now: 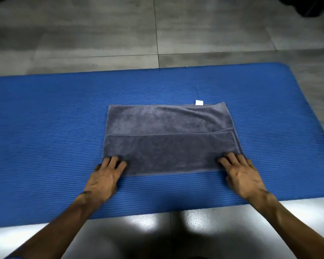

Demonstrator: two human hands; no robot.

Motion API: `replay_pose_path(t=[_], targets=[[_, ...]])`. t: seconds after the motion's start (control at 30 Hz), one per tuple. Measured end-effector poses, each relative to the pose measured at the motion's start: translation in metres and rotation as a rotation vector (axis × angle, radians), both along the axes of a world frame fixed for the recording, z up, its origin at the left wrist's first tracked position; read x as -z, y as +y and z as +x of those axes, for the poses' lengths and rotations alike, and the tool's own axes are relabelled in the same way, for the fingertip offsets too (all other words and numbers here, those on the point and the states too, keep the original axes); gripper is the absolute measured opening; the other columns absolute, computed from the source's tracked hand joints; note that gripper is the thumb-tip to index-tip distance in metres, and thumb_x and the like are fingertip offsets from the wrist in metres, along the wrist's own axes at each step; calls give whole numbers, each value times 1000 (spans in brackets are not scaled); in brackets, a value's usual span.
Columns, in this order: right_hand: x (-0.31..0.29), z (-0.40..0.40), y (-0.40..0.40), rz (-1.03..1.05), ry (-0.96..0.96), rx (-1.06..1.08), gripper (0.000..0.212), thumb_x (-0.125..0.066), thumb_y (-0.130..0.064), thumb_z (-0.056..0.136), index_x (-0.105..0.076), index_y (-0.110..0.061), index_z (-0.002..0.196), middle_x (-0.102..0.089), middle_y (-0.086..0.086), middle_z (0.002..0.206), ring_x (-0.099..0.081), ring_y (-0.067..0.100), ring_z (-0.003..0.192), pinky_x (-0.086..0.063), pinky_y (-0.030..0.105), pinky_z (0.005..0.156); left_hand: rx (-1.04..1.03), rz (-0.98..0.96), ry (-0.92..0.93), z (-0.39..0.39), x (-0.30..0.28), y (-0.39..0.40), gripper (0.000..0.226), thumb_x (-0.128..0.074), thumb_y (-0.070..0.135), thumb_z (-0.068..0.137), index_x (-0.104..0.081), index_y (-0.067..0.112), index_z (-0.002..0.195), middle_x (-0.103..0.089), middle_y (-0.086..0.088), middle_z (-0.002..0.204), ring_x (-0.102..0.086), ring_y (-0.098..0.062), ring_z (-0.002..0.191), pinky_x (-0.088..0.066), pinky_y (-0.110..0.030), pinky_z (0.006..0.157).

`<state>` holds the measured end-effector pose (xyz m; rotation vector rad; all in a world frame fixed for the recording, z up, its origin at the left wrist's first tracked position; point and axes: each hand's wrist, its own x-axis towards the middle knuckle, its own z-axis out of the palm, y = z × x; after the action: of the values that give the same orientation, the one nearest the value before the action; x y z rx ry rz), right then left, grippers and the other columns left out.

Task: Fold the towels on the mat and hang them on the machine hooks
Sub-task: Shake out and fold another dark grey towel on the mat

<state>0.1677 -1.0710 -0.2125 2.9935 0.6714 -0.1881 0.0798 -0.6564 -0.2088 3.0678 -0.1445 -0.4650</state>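
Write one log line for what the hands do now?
step: folding | towel: grey, on blue mat | left hand, right hand: on near corners

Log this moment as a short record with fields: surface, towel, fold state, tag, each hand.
surface: blue mat on a grey tiled floor
towel: one grey towel, flat near the mat's middle
fold state: near part folded over, its edge running across the towel's middle
tag: white tag at the far edge, towards the right
left hand: left hand at the near left corner, fingers on the towel
right hand: right hand at the near right corner, fingers on the towel
hooks: not in view
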Motion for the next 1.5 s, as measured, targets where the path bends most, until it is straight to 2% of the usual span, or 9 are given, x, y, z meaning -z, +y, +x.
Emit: replay_pose_path(t=[0.2,0.4,0.53,0.73,0.9,1.0,1.1,1.3,1.5], targets=[[2,5,0,-11,-177,25,31,-68,-4,68,-60,-10,97,-63,10,89,-59,35,71,-51,44,65,0,88,54,16,-11,-5,58,-55,6,81,-43,19,137,-43,-8,132,-48,-31,117,-52,-42,77],[-9,-17,-16,9,-189,-27,36,-37,-26,74,-66,-13,90,-63,6,87,-59,32,72,-44,42,70,194,59,138,3,-17,7,61,-57,13,83,-40,20,141,-44,-4,137,-52,-26,121,-54,-37,84],[-14,-62,-35,20,-99,-77,36,-40,-29,70,-66,-17,91,-64,3,92,-59,29,77,-34,39,74,336,-17,204,-44,-14,13,94,-87,24,25,-52,22,112,-69,0,96,-71,-19,76,-57,-25,51],[-17,-66,-37,119,41,-26,36,-46,-33,68,-71,-27,93,-68,-7,97,-64,23,83,-45,36,78,229,-208,141,-57,-12,27,37,-48,61,71,-58,34,92,-67,16,93,-70,-9,80,-55,-22,60],[-22,-9,-18,89,55,68,41,-83,-14,59,-70,-16,97,-70,4,94,-63,32,79,-55,45,71,153,-107,2,-15,-17,29,30,-49,36,76,-65,27,99,-68,1,98,-69,-24,81,-59,-35,61],[-19,10,-18,49,137,91,36,-75,-23,72,-66,-19,107,-67,2,106,-58,31,94,-46,44,84,87,-68,49,-3,-9,39,50,-79,17,64,-68,18,113,-67,-8,110,-67,-32,92,-57,-44,73],[-19,19,-22,108,214,100,28,-72,-23,77,-64,-22,104,-62,-2,105,-55,29,97,-41,41,85,-16,-133,43,-1,-3,49,51,-81,11,67,-67,16,116,-67,-7,115,-65,-34,97,-53,-45,81],[-29,33,-28,307,280,126,16,-72,-26,66,-57,-24,74,-56,-8,76,-57,25,77,-46,40,75,-120,-279,17,3,0,62,24,-84,12,65,-68,21,80,-59,2,80,-62,-28,76,-52,-38,74],[-25,31,-26,315,253,95,33,-77,-8,71,-63,-18,99,-60,-6,86,-48,18,83,-44,35,79,-352,-474,80,4,5,63,38,-82,2,67,-57,31,65,-59,3,58,-54,-20,54,-47,-36,58]])
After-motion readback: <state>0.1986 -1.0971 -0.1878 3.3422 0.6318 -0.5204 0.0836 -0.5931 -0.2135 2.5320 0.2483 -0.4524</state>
